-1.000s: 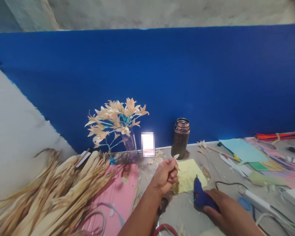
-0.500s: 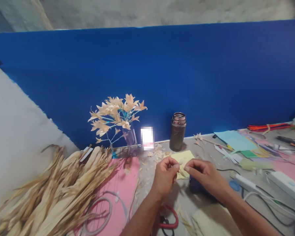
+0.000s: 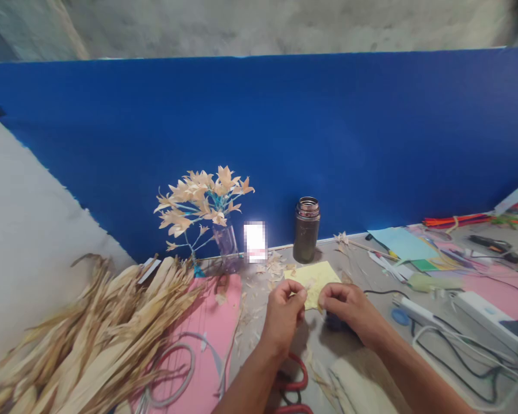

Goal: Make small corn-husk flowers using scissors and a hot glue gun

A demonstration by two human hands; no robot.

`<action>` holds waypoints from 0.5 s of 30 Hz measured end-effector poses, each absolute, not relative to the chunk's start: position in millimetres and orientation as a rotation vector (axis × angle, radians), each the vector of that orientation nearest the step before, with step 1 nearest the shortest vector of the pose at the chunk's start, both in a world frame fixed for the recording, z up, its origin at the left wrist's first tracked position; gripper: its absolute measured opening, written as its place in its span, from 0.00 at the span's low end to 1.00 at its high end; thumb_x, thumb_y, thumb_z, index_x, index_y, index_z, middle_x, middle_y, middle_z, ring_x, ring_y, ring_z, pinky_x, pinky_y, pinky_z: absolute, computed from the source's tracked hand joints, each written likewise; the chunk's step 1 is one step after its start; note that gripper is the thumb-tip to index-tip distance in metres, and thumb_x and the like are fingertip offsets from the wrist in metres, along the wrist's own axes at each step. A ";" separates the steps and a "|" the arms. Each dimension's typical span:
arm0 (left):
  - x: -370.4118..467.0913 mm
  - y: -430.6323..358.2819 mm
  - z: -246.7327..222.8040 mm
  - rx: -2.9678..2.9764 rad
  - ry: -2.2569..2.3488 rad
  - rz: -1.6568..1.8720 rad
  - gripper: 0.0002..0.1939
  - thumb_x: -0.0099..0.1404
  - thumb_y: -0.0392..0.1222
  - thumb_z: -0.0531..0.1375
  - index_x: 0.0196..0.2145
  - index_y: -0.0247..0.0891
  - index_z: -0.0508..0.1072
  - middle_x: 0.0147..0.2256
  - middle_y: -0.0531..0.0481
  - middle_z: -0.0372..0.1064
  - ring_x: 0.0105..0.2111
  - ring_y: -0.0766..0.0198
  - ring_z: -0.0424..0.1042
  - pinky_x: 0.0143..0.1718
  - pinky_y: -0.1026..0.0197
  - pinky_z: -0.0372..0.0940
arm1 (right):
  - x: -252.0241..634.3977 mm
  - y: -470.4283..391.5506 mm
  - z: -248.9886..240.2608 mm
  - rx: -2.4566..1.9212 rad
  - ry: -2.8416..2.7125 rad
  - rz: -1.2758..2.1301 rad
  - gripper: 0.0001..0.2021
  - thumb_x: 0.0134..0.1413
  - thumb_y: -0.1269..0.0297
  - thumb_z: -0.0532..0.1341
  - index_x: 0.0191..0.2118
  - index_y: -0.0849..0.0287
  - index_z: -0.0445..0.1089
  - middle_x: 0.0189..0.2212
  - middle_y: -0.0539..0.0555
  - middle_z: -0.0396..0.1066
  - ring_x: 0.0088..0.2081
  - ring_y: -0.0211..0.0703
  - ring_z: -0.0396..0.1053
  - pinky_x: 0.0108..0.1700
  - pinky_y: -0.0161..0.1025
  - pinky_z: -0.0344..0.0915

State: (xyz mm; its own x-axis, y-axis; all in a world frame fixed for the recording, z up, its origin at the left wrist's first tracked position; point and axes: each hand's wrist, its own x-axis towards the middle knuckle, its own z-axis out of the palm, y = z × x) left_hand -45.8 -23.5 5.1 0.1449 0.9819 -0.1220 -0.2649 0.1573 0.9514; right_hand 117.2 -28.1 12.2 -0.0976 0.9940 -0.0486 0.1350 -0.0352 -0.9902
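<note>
My left hand (image 3: 285, 310) is closed in a pinch at the near edge of a yellow paper (image 3: 313, 277); whatever lies between its fingertips is too small to name. A short gap to the right, my right hand (image 3: 345, 302) also pinches, its fingertips over the paper's right part, and I cannot make out what they hold. Pale husk scraps (image 3: 274, 264) lie behind my left hand. Below the hands, red-handled scissors (image 3: 300, 374) are partly hidden by my left forearm.
Dry corn husks (image 3: 90, 345) heap on the left beside pink paper (image 3: 213, 339). Husk flowers (image 3: 211, 195) stand in a clear vase (image 3: 227, 247) near a dark open bottle (image 3: 306, 230). At right are a white power strip (image 3: 487, 322), cables and a blue cap (image 3: 400, 317).
The view has turned slightly, so most things sit a little further left. My hands remain pinched close together, and more of the yellow paper shows behind them.
</note>
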 end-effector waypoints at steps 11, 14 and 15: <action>-53.2 -52.9 4.8 0.978 0.846 0.988 0.13 0.54 0.46 0.68 0.28 0.35 0.70 0.22 0.54 0.66 0.17 0.74 0.58 0.17 0.70 0.48 | 96.9 -41.8 -0.3 -0.883 -0.617 1.453 0.19 0.35 0.54 0.77 0.22 0.61 0.70 0.19 0.44 0.54 0.21 0.30 0.45 0.19 0.29 0.43; -55.6 -55.2 7.7 1.103 0.898 0.994 0.07 0.56 0.41 0.64 0.27 0.35 0.72 0.23 0.53 0.67 0.19 0.72 0.61 0.20 0.69 0.53 | 96.4 -45.2 -6.4 -0.877 -0.636 1.522 0.20 0.34 0.51 0.77 0.23 0.60 0.71 0.20 0.45 0.56 0.22 0.31 0.49 0.21 0.30 0.50; -56.7 -56.1 8.2 1.135 0.909 0.998 0.05 0.57 0.40 0.62 0.27 0.35 0.73 0.23 0.53 0.67 0.20 0.71 0.62 0.22 0.68 0.55 | 96.2 -46.3 -9.2 -0.862 -0.646 1.547 0.20 0.34 0.51 0.77 0.23 0.60 0.72 0.21 0.45 0.58 0.22 0.32 0.51 0.22 0.31 0.53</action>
State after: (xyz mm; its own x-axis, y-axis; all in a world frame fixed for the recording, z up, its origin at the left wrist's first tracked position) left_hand -56.7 -56.1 8.2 0.3017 0.9507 -0.0714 -0.1600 0.1244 0.9792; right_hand 96.2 -46.3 -9.2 -0.0351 0.9856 -0.1653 -0.5751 -0.1552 -0.8032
